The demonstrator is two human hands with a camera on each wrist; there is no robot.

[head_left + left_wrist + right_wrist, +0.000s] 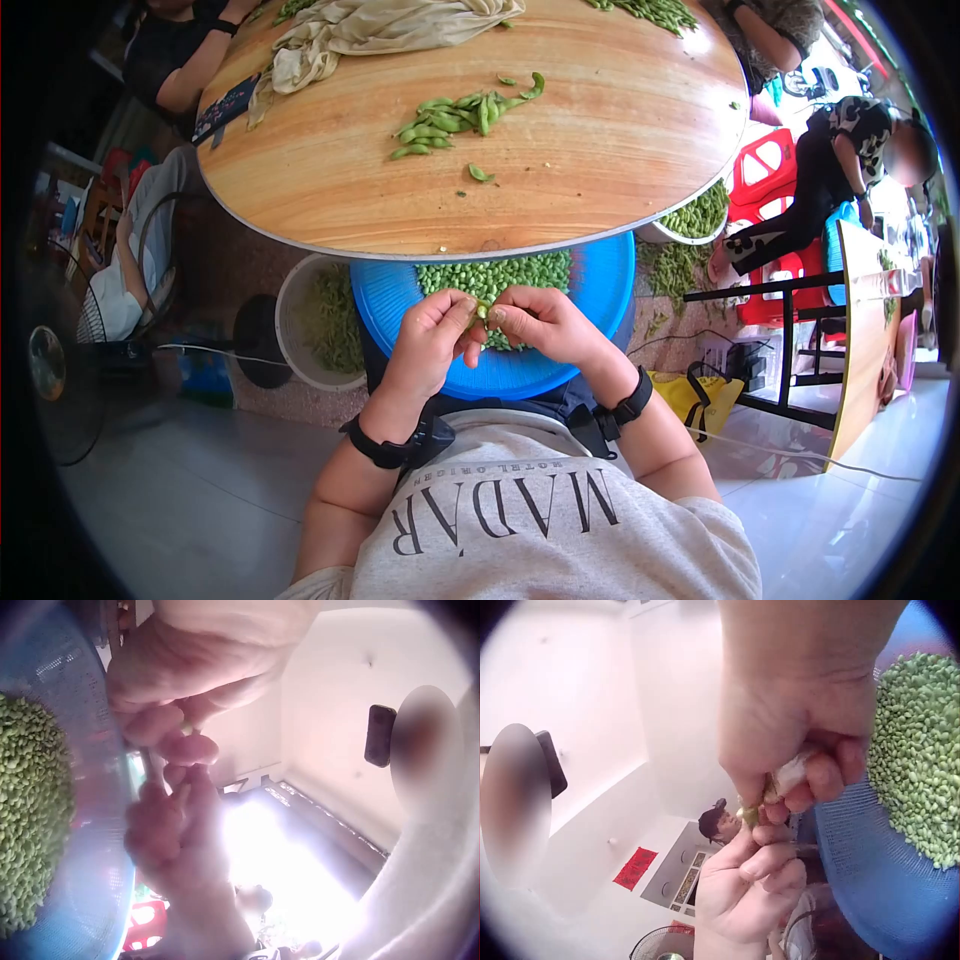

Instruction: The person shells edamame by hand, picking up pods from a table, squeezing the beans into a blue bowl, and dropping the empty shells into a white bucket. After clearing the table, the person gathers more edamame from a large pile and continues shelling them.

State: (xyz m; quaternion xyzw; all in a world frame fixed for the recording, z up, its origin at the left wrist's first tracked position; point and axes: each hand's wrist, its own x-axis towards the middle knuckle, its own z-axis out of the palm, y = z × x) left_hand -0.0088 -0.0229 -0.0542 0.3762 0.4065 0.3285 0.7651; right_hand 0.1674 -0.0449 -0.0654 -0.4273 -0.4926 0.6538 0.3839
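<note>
Between my two hands is a small green edamame pod (pixel 483 311), pinched by the fingertips of both. My left hand (pixel 428 338) grips it from the left and my right hand (pixel 548 322) from the right, fingers curled and close together. In the right wrist view the pod (pixel 751 816) shows partly, the rest hidden by fingers. Something whitish (pixel 790 774) shows at my right fingers. Below the hands sits a blue mesh basket (pixel 375 300), holding many shelled green beans (pixel 922 742).
A wooden round table (pixel 330 190) stands just ahead, with a pile of edamame pods (pixel 450 118) and a beige cloth (pixel 380 25) on it. White buckets of pods or husks (pixel 290 320) flank the basket. Other people sit around. A fan (pixel 60 350) stands left.
</note>
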